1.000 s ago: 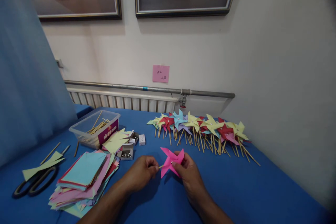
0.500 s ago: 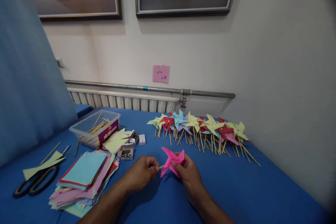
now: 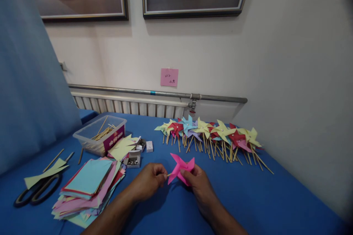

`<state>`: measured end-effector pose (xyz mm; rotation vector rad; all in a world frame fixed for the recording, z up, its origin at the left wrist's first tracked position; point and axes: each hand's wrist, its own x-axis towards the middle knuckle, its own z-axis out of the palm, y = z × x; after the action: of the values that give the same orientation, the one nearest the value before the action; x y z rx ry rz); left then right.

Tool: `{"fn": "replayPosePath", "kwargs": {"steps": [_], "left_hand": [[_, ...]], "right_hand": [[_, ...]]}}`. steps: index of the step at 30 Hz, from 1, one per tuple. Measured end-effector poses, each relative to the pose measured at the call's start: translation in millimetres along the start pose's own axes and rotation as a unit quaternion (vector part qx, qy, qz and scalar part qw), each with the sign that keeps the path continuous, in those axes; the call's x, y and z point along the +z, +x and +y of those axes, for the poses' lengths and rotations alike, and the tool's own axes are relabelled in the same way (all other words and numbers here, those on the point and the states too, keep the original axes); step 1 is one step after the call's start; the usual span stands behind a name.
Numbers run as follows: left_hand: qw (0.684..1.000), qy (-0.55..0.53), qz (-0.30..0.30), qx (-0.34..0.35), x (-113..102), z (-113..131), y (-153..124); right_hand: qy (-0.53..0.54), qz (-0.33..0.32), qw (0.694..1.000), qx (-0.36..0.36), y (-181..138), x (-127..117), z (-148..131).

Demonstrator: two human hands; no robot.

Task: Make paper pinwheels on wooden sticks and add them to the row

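Between my two hands a bright pink paper pinwheel (image 3: pixel 177 167) is held above the blue table. My left hand (image 3: pixel 153 180) is closed in a fist around its thin wooden stick (image 3: pixel 169 174), of which only a short piece shows. With thumb and fingers my right hand (image 3: pixel 197 178) pinches the middle of the pinwheel, the thumb pressed on its centre. The centre itself is hidden under that thumb. Left of my hands lie a stack of coloured paper (image 3: pixel 89 176) and an open box of silver thumbtacks (image 3: pixel 133 161).
Several pinwheels on sticks (image 3: pixel 204 128) lie in a row at the back right. A clear plastic tub (image 3: pixel 96 132) holds wooden sticks at the back left. Black-handled scissors (image 3: pixel 45 192) lie under folded green paper (image 3: pixel 46 174). A small white box (image 3: pixel 149 146) stands near the tacks.
The pink pinwheel has tilted very slightly between my hands. Both hands keep their grip, and everything else stays where it was.
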<state>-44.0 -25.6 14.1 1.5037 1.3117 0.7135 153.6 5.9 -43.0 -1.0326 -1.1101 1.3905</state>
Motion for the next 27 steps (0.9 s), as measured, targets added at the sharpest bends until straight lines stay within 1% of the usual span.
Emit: {"fn": "replayPosePath", "kwargs": {"steps": [7,12,19,24,27], "left_hand": [[1.000,0.005,0.001,0.002,-0.2,0.7,0.6],[1.000,-0.001,0.000,-0.007,-0.2,0.0,1.0],[1.000,0.004,0.005,-0.009,-2.8,0.2,2.0],[0.999,0.020,0.022,-0.013,-4.7,-1.7,2.8],[0.999,0.024,0.019,-0.015,-3.5,-2.9,3.5]], "right_hand": [[0.017,0.010,1.000,0.020,1.8,0.9,2.7],[0.027,0.010,1.000,0.007,1.0,3.1,0.5],[0.027,0.026,0.999,0.009,-3.0,5.9,-6.3],[0.034,0.028,0.999,0.010,-2.9,6.0,-5.3],[0.034,0.022,0.999,0.014,-2.0,5.4,-3.3]]}}
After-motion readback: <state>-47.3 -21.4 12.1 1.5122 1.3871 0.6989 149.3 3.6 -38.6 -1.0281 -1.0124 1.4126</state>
